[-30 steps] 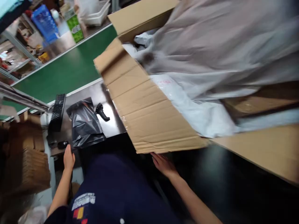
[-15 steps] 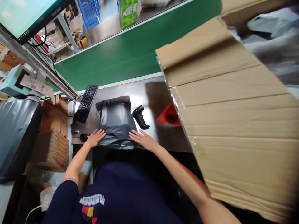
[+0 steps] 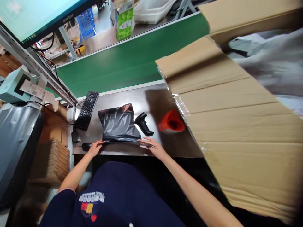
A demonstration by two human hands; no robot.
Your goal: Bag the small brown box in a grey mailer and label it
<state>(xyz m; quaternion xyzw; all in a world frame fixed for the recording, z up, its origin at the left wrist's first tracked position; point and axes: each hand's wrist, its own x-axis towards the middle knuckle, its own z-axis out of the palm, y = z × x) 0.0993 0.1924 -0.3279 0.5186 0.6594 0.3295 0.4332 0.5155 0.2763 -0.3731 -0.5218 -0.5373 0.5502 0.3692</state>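
Observation:
A dark grey plastic mailer bag (image 3: pixel 119 124) lies flat on the steel worktop (image 3: pixel 153 97) in front of me. My left hand (image 3: pixel 94 148) is at the bag's near left corner and my right hand (image 3: pixel 153 146) at its near right corner. The fingers of both hands pinch the thin near edge of the bag. A black handheld scanner (image 3: pixel 143 123) lies just right of the bag. Beyond the scanner, a red roll (image 3: pixel 172 122) lies on its side.
A black keyboard (image 3: pixel 87 110) and a mouse (image 3: pixel 86 146) sit left of the bag. A big open cardboard box (image 3: pixel 236 126) with grey bags (image 3: pixel 272 63) fills the right. A green conveyor belt (image 3: pixel 123 63) runs behind. A monitor (image 3: pixel 35 15), label printer (image 3: pixel 14 86) and stacked cardboard (image 3: pixel 50 160) stand at left.
My view swung from the big box to the worktop. Both hands came onto the bag, lay flat on it, then drew back to its near edge and closed on it.

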